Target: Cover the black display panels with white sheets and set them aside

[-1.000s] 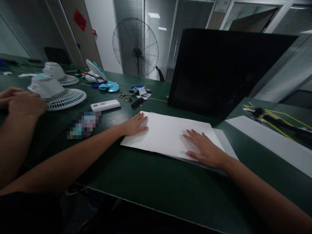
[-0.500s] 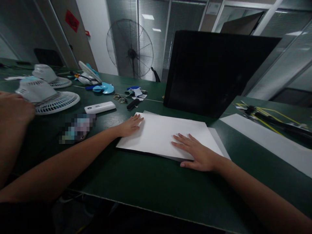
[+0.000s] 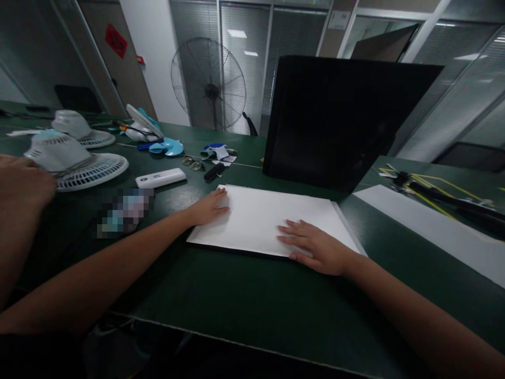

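Note:
White sheets [image 3: 252, 218] lie stacked on the green table [image 3: 236, 300], with a dark edge showing beneath their front side. My left hand [image 3: 209, 207] rests at the left end of the stack, fingers spread over the top sheet. Near the front right edge lies my right hand [image 3: 315, 246], its fingers apart and touching the paper, with nothing held. Along the right side of the stack a narrow strip of a lower sheet shows.
Behind the sheets stands a large black panel [image 3: 339, 121]. To the left are fan parts [image 3: 92, 171], a white device [image 3: 161, 178], a phone [image 3: 128, 210], glasses [image 3: 193, 163] and another person's hand [image 3: 26, 181]. A long white board [image 3: 430, 229] lies right.
The lower sheet that stuck out at the right and front is now more nearly lined up with the top one. Both my hands have shifted slightly and remain on the paper.

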`<state>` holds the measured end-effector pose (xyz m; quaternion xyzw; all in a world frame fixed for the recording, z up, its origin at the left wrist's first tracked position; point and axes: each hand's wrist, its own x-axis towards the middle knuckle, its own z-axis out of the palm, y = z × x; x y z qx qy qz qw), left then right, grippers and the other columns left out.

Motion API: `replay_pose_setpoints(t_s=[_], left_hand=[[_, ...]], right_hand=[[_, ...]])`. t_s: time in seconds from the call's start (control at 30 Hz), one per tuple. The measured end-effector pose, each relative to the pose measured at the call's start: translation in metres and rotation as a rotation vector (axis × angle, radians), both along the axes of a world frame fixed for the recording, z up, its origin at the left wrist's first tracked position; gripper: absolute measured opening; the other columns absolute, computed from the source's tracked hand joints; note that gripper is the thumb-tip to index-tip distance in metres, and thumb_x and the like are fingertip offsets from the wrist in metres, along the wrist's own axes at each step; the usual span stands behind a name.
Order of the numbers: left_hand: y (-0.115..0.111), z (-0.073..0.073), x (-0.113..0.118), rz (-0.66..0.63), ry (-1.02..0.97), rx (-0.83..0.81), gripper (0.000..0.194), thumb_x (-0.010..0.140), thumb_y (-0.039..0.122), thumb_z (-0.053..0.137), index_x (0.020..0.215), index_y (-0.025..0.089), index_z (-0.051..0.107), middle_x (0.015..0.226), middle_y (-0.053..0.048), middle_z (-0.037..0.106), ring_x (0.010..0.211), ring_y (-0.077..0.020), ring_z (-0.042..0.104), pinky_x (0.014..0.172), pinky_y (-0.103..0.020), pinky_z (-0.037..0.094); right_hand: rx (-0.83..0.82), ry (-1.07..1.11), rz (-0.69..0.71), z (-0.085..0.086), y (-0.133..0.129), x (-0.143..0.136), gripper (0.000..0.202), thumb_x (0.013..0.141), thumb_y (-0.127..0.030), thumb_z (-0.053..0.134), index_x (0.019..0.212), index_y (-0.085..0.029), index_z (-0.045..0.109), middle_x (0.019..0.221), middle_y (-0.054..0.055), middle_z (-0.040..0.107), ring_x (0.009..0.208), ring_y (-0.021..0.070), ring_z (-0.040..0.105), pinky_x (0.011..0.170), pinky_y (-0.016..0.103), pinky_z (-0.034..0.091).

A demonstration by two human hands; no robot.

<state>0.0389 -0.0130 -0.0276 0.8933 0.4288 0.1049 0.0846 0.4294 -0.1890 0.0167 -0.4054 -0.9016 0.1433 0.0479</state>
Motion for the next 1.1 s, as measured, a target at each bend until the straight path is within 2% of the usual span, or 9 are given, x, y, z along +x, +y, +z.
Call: replay_pose_setpoints(t_s=[0.1,0.2,0.43,0.53,0.73,0.83,0.9,1.0,1.1], left_hand=[[0.005,-0.005,-0.004,-0.005,-0.009,-0.029,0.079,0.105,0.059,0.042,0.167,0.010,0.038,0.176,-0.019,0.030,0.165,-0.0377,0.023,0.134,-0.054,0.023],[0.009,-0.009,-0.007,-0.017,-0.029,-0.041,0.073,0.104,0.044,0.045,0.166,0.007,0.038,0.176,-0.020,0.028,0.166,-0.0373,0.021,0.135,-0.055,0.020],[0.014,-0.012,-0.012,-0.027,-0.097,-0.050,0.065,0.097,0.018,0.046,0.162,0.014,0.049,0.173,-0.013,0.039,0.163,-0.0335,0.029,0.135,-0.054,0.023],[0.013,-0.007,-0.013,-0.053,-0.079,-0.019,0.063,0.097,0.020,0.047,0.159,0.016,0.054,0.171,-0.011,0.043,0.162,-0.0323,0.034,0.134,-0.052,0.027],[0.007,0.008,-0.008,-0.071,-0.013,0.085,0.052,0.104,0.036,0.046,0.147,0.016,0.065,0.164,-0.012,0.054,0.152,-0.0312,0.050,0.131,-0.047,0.035],[0.005,0.009,-0.006,-0.019,0.005,0.093,0.054,0.103,0.041,0.046,0.147,0.016,0.064,0.163,-0.014,0.054,0.152,-0.0336,0.051,0.129,-0.050,0.037],[0.005,0.008,-0.005,-0.007,0.020,0.093,0.056,0.103,0.043,0.046,0.150,0.016,0.062,0.164,-0.015,0.054,0.153,-0.0336,0.048,0.130,-0.051,0.036],[0.005,0.006,-0.005,-0.014,0.023,0.093,0.057,0.103,0.043,0.046,0.151,0.016,0.061,0.163,-0.016,0.054,0.154,-0.0340,0.047,0.130,-0.052,0.036],[0.006,0.005,-0.005,-0.023,0.035,0.102,0.058,0.104,0.042,0.044,0.152,0.013,0.059,0.164,-0.018,0.051,0.155,-0.0339,0.045,0.130,-0.052,0.035]], right_hand=[[-0.004,-0.015,0.014,-0.001,0.000,-0.004,0.057,0.111,-0.056,0.042,0.164,-0.035,0.044,0.172,-0.001,0.033,0.163,0.0283,0.023,0.134,0.064,0.016],[-0.016,-0.020,0.020,-0.004,0.000,-0.009,0.057,0.113,-0.055,0.037,0.167,-0.037,0.039,0.173,-0.003,0.030,0.164,0.0266,0.019,0.135,0.064,0.013],[-0.026,0.045,0.058,-0.013,0.001,-0.011,0.059,0.112,-0.056,0.043,0.168,-0.039,0.035,0.174,-0.001,0.028,0.164,0.0284,0.019,0.134,0.066,0.010],[-0.032,0.055,0.049,-0.013,0.002,-0.009,0.059,0.112,-0.056,0.044,0.167,-0.040,0.036,0.174,-0.002,0.029,0.164,0.0274,0.020,0.135,0.065,0.010],[-0.041,0.073,0.032,-0.011,0.001,-0.010,0.058,0.111,-0.057,0.046,0.166,-0.040,0.039,0.173,-0.001,0.031,0.164,0.0278,0.022,0.134,0.066,0.010],[-0.039,0.062,0.034,-0.011,-0.002,-0.012,0.058,0.111,-0.057,0.045,0.166,-0.041,0.039,0.173,-0.001,0.032,0.163,0.0279,0.023,0.134,0.067,0.011],[-0.022,0.046,0.028,-0.011,0.000,-0.010,0.058,0.110,-0.059,0.045,0.166,-0.041,0.039,0.175,-0.001,0.027,0.163,0.0292,0.025,0.133,0.066,0.018],[0.126,0.031,-0.066,-0.009,0.016,0.015,0.058,0.109,-0.059,0.046,0.164,-0.041,0.044,0.179,0.000,0.015,0.162,0.0330,0.028,0.129,0.064,0.032],[0.412,-0.096,-0.360,-0.006,0.038,0.076,0.058,0.109,-0.056,0.047,0.161,-0.032,0.051,0.178,0.005,0.019,0.160,0.0329,0.031,0.128,0.058,0.035]])
